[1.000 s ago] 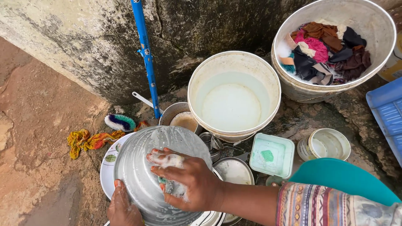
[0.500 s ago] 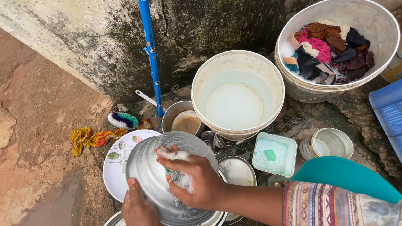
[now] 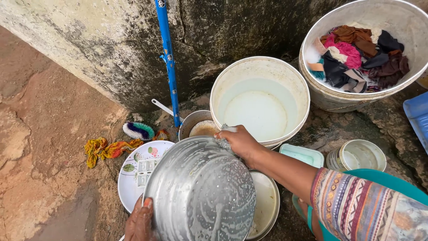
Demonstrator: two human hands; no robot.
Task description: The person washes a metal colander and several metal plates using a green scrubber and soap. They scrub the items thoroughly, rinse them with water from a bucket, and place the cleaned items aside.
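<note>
Right hand [image 3: 240, 142] scrubs soapy basin [image 3: 200, 192] (left hand [image 3: 139, 222] steadying).

The big bowl [image 3: 203, 194] is dull grey metal, smooth, filmed with wet soap streaks. The scrubber [image 3: 224, 142] against its rim looks like steel wool, though it is mostly hidden. The bucket [image 3: 261, 67] is matt cream plastic, scuffed. The plate [image 3: 133, 172] is glossy, printed. The wall [image 3: 89, 44] is rough, stained concrete; the pipe [image 3: 168, 58] is smooth blue plastic.
</note>
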